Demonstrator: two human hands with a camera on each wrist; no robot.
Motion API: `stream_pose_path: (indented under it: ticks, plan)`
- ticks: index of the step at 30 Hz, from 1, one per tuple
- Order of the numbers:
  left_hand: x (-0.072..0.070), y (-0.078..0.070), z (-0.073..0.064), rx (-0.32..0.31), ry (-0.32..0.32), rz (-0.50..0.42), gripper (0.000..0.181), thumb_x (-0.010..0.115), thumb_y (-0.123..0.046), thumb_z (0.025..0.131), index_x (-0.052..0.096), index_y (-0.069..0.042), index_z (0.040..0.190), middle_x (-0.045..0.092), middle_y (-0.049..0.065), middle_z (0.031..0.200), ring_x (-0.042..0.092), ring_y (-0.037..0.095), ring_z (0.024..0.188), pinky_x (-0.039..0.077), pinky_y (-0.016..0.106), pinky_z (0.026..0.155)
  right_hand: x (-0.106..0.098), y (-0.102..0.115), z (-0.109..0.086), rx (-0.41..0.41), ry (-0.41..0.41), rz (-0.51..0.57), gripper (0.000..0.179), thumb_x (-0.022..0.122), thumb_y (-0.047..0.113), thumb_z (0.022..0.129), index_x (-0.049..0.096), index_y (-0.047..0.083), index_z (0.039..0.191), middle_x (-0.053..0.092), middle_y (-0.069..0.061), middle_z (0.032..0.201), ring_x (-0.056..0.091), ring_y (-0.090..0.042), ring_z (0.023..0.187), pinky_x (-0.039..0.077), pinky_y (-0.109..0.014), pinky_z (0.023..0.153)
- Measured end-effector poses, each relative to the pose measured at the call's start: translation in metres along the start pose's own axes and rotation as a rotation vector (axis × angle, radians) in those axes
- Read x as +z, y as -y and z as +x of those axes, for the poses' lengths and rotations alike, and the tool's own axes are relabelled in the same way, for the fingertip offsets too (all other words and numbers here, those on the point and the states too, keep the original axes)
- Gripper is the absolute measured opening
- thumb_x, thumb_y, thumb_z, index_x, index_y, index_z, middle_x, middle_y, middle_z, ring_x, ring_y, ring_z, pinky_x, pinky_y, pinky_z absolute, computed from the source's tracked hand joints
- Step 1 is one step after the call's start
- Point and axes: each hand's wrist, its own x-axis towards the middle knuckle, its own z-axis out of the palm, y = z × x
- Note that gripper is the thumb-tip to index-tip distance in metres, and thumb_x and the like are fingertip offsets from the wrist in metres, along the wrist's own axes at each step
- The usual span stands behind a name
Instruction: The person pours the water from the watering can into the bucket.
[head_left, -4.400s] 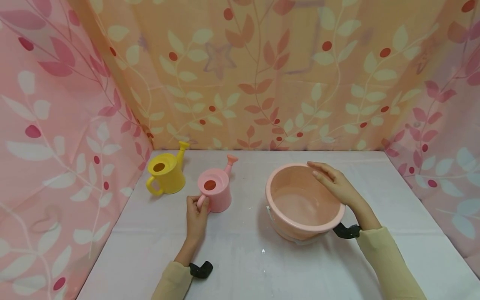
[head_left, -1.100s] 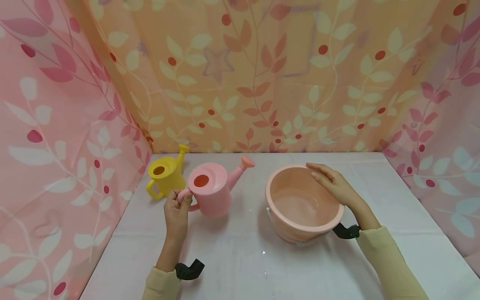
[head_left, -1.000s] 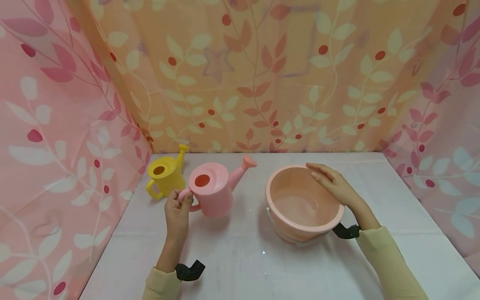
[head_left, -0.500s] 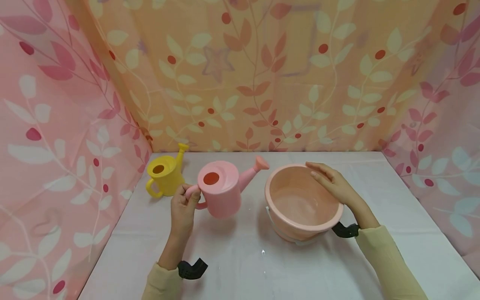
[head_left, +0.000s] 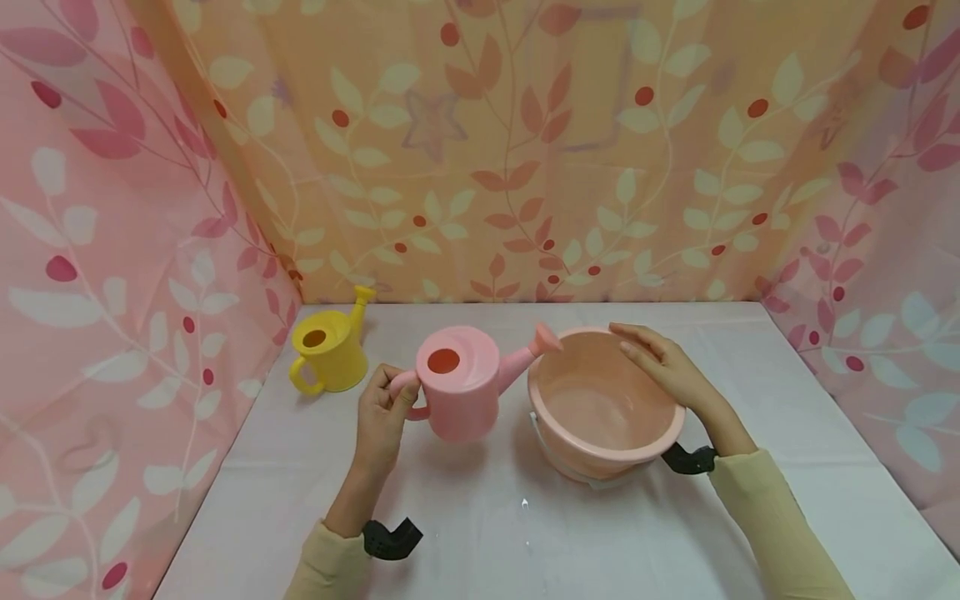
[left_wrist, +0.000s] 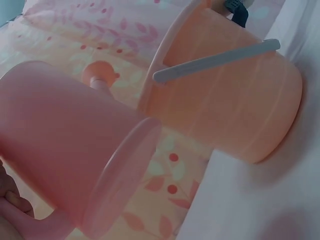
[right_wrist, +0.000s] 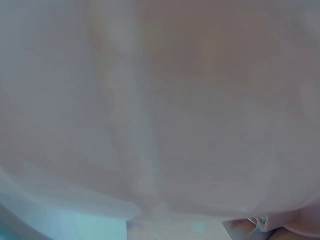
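Observation:
My left hand grips the handle of a pink watering can, which it holds up over the table with the spout pointing right. The spout's sprinkler head overlaps the left rim of a peach bucket in the head view. In the left wrist view the can's body fills the left side, with the bucket and its pale handle beyond. My right hand rests on the bucket's right rim, fingers fairly straight. The bucket's wall blurs across most of the right wrist view.
A yellow watering can stands at the table's back left. Small water drops lie on the white tabletop. Patterned cloth hangs behind the table and along both sides.
My left hand has lifted the pink watering can off the table and carried it rightward, bringing its spout to the bucket's rim. The right hand and bucket stay put.

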Motion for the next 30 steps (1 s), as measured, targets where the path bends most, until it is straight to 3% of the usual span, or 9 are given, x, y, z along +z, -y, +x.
stream_pose_path:
  ticks: [3,6,7,10,14,17,24,28,30]
  plan:
    - [0.003,0.001,0.0,-0.012,0.008,0.009,0.011,0.058,-0.006,0.09,0.047,-0.004,0.092,0.05,-0.002,0.08,0.048,0.012,0.081,0.051,0.022,0.068,-0.001,0.001,-0.001,0.0,0.004,-0.013,0.041,0.047,0.018,0.098,0.044,0.0,0.135,0.045,-0.018,0.137,0.039,-0.032,0.129,0.04,-0.029,0.1]
    - [0.005,0.001,0.001,-0.018,0.017,0.003,0.012,0.058,-0.005,0.09,0.046,-0.001,0.092,0.05,-0.002,0.08,0.048,0.012,0.081,0.054,0.025,0.066,-0.001,0.002,-0.001,-0.006,0.008,-0.012,0.041,0.047,0.017,0.098,0.043,-0.002,0.135,0.045,-0.02,0.137,0.039,-0.034,0.129,0.035,-0.05,0.099]
    - [0.006,0.001,0.001,-0.018,0.02,0.002,0.012,0.058,-0.005,0.09,0.046,-0.001,0.092,0.05,-0.002,0.08,0.048,0.011,0.081,0.054,0.026,0.065,-0.001,0.003,-0.001,-0.007,0.008,-0.011,0.041,0.047,0.017,0.098,0.043,-0.002,0.135,0.045,-0.02,0.137,0.039,-0.034,0.129,0.035,-0.051,0.099]
    - [0.008,0.002,0.002,-0.015,0.032,-0.01,0.013,0.057,-0.004,0.09,0.045,0.001,0.092,0.05,-0.001,0.08,0.049,0.011,0.081,0.055,0.029,0.065,-0.001,0.004,-0.001,-0.01,0.003,-0.013,0.041,0.047,0.016,0.098,0.044,-0.002,0.134,0.045,-0.02,0.137,0.039,-0.035,0.129,0.036,-0.046,0.1]
    - [0.011,0.003,0.004,-0.02,0.046,0.003,0.016,0.058,-0.005,0.09,0.045,0.002,0.093,0.051,0.001,0.081,0.049,0.013,0.082,0.055,0.03,0.066,-0.001,0.004,-0.001,-0.013,-0.003,-0.013,0.04,0.047,0.016,0.098,0.044,-0.002,0.134,0.045,-0.02,0.136,0.039,-0.034,0.128,0.037,-0.016,0.096]
    - [0.012,0.003,0.004,-0.027,0.052,0.025,0.018,0.059,-0.007,0.09,0.045,0.003,0.094,0.052,0.002,0.083,0.049,0.016,0.083,0.055,0.029,0.068,-0.001,0.003,-0.001,-0.013,-0.002,-0.002,0.04,0.047,0.015,0.098,0.044,-0.002,0.133,0.045,-0.02,0.136,0.039,-0.033,0.129,0.031,-0.004,0.089]
    - [0.015,0.001,0.008,-0.027,0.073,0.033,0.019,0.059,-0.007,0.09,0.044,0.004,0.095,0.056,0.003,0.086,0.055,0.012,0.081,0.055,0.032,0.069,0.0,0.001,0.0,-0.001,-0.005,0.014,0.039,0.048,0.014,0.097,0.045,0.0,0.133,0.045,-0.018,0.137,0.038,-0.031,0.13,0.03,-0.003,0.088]
    - [0.016,-0.001,0.009,-0.042,0.076,0.036,0.021,0.061,-0.009,0.089,0.045,0.003,0.095,0.057,0.005,0.087,0.057,0.016,0.081,0.055,0.032,0.068,0.001,0.001,0.0,-0.002,-0.008,0.014,0.039,0.048,0.014,0.097,0.045,0.0,0.133,0.045,-0.018,0.137,0.038,-0.031,0.13,0.031,-0.004,0.089]
    - [0.017,-0.001,0.01,-0.045,0.077,0.037,0.022,0.061,-0.01,0.089,0.045,0.004,0.095,0.057,0.005,0.087,0.057,0.016,0.08,0.055,0.032,0.068,0.0,0.001,0.0,0.001,-0.008,0.013,0.039,0.048,0.014,0.097,0.045,0.0,0.134,0.045,-0.018,0.137,0.038,-0.031,0.13,0.036,-0.014,0.096]
